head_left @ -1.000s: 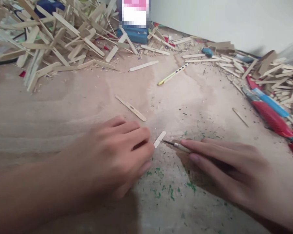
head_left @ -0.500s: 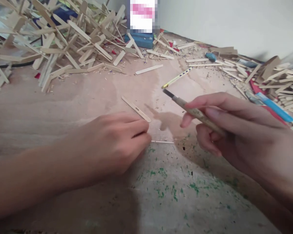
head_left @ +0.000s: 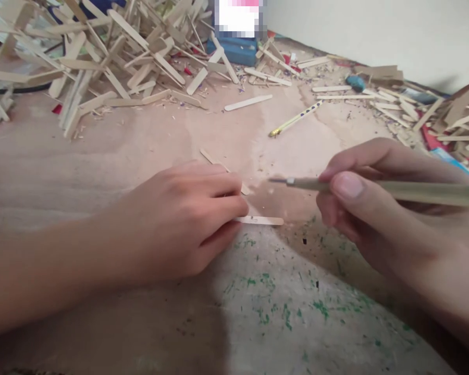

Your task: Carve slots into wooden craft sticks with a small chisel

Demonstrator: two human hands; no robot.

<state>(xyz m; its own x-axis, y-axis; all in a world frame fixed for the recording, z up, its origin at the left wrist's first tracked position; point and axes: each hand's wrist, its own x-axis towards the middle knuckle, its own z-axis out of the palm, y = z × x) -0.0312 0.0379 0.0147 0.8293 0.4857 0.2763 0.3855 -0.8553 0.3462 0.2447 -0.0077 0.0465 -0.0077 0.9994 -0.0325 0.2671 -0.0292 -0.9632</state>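
Far left, back of the tabletop [head_left: 133,138]: big tangled heap of wooden sticks [head_left: 140,47], some standing on edge, no holder visible around them. Next, the left hand [head_left: 191,219], fingers bunched together, down on the left end of a pale stick [head_left: 268,221]. Pinching or just pressing? Can't tell from here, the knuckles cover it. That stick lies roughly crosswise, right end poking out free, small marked or cut patch close to the fingers. Just behind the hand, a second stick [head_left: 207,154], partly hidden. Further back, a blue block [head_left: 236,50], maybe a box; can't see whether anything's inside. Right of it, a yellow spotted rod [head_left: 297,119] lying slantwise. Then the thin-tipped tool [head_left: 433,191], tip in the air, apart from the stick; right hand [head_left: 398,229] has its thumb and fingers clamped on the handle. Far right, another loose pile of sticks [head_left: 461,122], contents spilling along the edge.

Step in hand, my guess: working the small patch with the tool, caught with the tip off the wood. Next move would call for a firm left hold and the tip lined up on that patch, clear of the fingers.
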